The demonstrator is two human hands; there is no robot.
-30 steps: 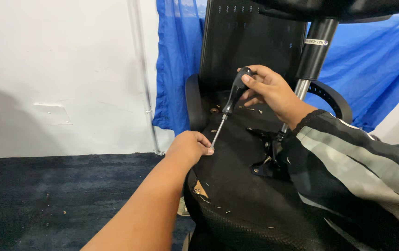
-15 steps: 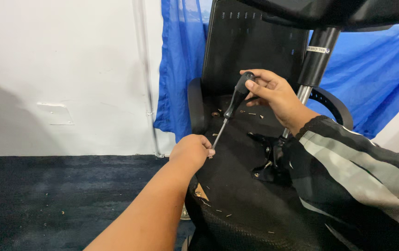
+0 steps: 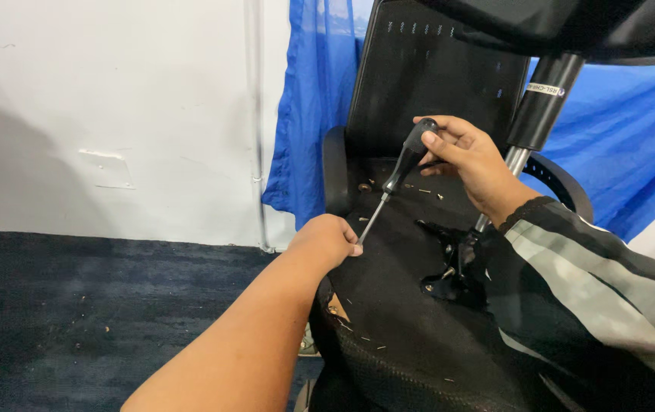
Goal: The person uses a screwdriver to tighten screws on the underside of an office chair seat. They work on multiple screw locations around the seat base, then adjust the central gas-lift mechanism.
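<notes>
The right hand (image 3: 471, 156) is clamped around the black handle of a screwdriver (image 3: 396, 179), slanting down toward the upturned chair seat (image 3: 396, 305). The left hand (image 3: 329, 238) is curled shut at the shaft's tip, near the seat's left edge.

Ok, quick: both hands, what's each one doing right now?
Left hand: closed at the screwdriver's tip, on the chair underside.
Right hand: closed on the screwdriver's handle.

Bright, even light; sharp focus; soft shadow at left.
</notes>
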